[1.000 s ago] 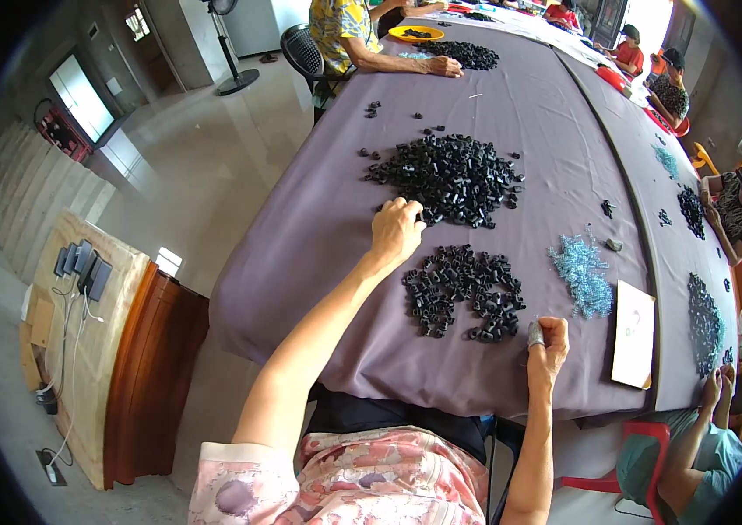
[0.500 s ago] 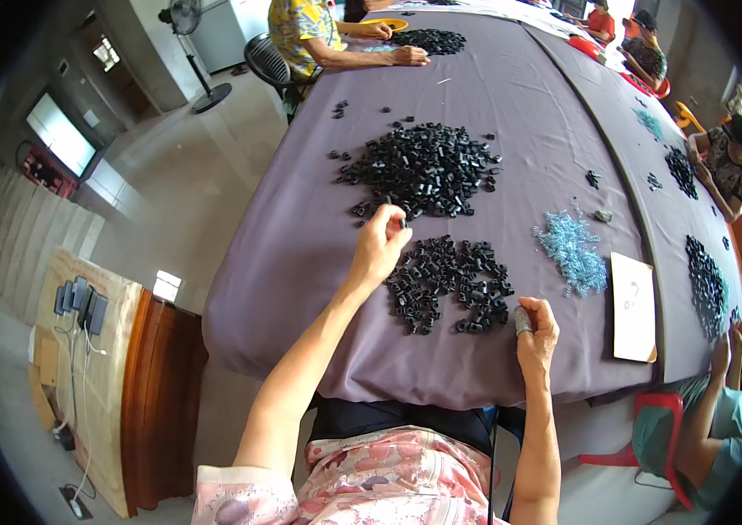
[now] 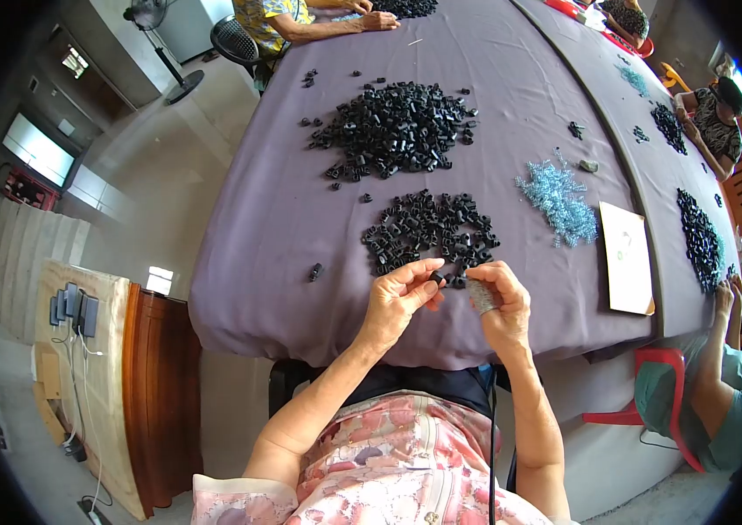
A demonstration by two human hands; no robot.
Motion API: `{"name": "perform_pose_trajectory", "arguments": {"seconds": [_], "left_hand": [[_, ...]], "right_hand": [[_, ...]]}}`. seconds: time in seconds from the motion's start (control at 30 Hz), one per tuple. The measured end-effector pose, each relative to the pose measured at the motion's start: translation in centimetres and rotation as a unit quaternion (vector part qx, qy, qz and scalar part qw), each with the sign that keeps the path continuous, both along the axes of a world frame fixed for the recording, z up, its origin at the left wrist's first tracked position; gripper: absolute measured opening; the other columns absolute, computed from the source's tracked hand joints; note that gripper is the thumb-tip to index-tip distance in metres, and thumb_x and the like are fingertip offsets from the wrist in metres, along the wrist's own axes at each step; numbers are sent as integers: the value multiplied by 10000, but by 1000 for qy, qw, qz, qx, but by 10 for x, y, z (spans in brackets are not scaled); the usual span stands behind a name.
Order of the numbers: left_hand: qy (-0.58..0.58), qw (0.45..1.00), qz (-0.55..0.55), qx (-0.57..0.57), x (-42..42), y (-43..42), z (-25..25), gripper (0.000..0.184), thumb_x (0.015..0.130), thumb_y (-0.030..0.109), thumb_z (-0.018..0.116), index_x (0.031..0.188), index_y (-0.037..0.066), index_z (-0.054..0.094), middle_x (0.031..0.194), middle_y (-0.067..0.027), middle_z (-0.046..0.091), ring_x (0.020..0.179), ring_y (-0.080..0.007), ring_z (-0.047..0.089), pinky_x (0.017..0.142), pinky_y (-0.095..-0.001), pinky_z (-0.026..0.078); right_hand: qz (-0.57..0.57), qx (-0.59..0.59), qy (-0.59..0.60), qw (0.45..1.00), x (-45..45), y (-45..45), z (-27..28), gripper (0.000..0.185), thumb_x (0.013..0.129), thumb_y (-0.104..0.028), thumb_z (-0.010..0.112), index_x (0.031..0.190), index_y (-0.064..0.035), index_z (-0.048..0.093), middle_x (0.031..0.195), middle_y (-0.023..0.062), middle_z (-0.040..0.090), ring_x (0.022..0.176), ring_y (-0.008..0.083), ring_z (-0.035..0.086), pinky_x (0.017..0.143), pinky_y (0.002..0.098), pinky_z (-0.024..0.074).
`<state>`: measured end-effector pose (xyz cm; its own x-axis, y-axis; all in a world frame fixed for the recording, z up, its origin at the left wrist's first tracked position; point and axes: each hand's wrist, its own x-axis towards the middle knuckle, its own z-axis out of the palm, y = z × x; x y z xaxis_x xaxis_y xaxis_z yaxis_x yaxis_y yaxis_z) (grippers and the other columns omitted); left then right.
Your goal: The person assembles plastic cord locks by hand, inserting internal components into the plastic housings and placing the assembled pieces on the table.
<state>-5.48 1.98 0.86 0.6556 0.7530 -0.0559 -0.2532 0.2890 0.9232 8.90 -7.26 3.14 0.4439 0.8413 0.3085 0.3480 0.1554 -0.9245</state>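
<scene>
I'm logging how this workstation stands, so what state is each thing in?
Left hand: fingertips pinched on a black piece
Right hand: fingers bent; grip unclear
Grey wrap: worn on the right hand
Larger black pile: heaped
Smaller black pile: spread loosely
Blue pile: loose, tangled-looking
White board: lying flat
Tablecloth: spread, slightly wrinkled
Fan: upright; spinning or not, unclear

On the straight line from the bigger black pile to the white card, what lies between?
The pale-blue heap, as the head view shows. Bare cloth separates it from the bigger black pile; it lies close beside the white card.
</scene>
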Motion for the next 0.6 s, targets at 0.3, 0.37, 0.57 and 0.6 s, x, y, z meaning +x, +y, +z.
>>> {"name": "perform_pose_trajectory", "arguments": {"seconds": [0.3, 0.37, 0.57, 0.6], "left_hand": [[-43, 987, 25, -150, -2, -11, 9, 101, 848, 91, 608, 939, 69, 573, 909, -74, 652, 759, -152, 634, 659, -258, 515], [-71, 980, 12, -186, -4, -8, 0, 109, 847, 99, 610, 947, 77, 575, 882, -52, 648, 740, -134, 627, 646, -247, 507], [-115, 970, -6, -213, -10, -8, -12, 98, 852, 90, 601, 947, 83, 581, 842, -14, 629, 719, -102, 606, 638, -231, 495], [-118, 968, -3, -220, -11, -8, -13, 93, 853, 85, 598, 945, 82, 582, 843, -13, 626, 720, -103, 604, 640, -231, 495]], "right_hand": [[29, 18, 24, 999, -10, 0, -6, 265, 678, 168, 559, 885, 3, 572, 843, 72, 565, 768, 157, 590, 663, 242, 476], [34, 16, -1, 999, -13, 0, -5, 253, 676, 158, 573, 872, -1, 572, 836, 73, 565, 748, 159, 584, 645, 245, 472], [49, -2, -43, 998, -23, 2, 0, 241, 669, 135, 603, 859, -10, 581, 812, 76, 562, 694, 166, 568, 611, 254, 459], [52, -2, -44, 998, -25, 2, 1, 242, 667, 135, 605, 860, -10, 581, 811, 75, 562, 690, 165, 568, 611, 255, 460]]}}
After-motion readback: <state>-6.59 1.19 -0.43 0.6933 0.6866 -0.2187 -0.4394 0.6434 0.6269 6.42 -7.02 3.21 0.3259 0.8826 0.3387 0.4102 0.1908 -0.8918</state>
